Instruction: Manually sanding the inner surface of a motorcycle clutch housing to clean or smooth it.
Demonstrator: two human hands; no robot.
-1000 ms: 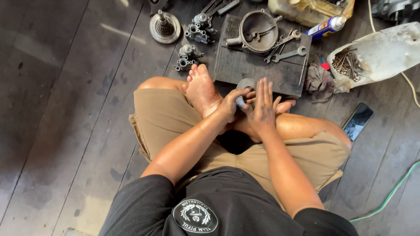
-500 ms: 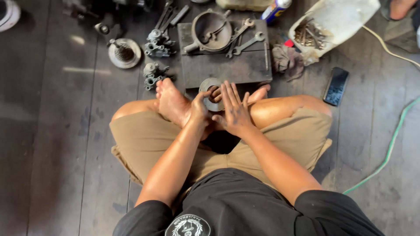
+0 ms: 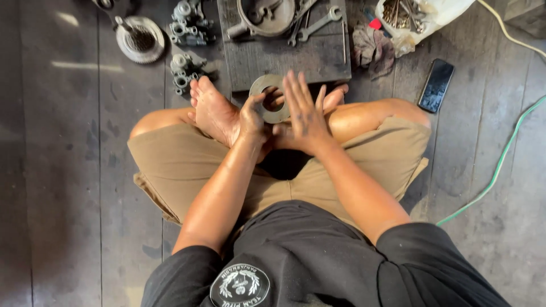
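Grey metal ring [image 3: 267, 96] sits above crossed legs, left hand [image 3: 253, 119] pinching its edge, right hand [image 3: 301, 116] flat against it w/ fingers spread. Seems mid-work; spanners [image 3: 315, 23] on the board [image 3: 296, 57] lie untouched. Ring's right side hidden behind the palm; contact point unclear.

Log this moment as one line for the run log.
left hand: grips flat grey metal ring | right hand: open, fingers spread against ring | behind: dark wooden board with wrenches
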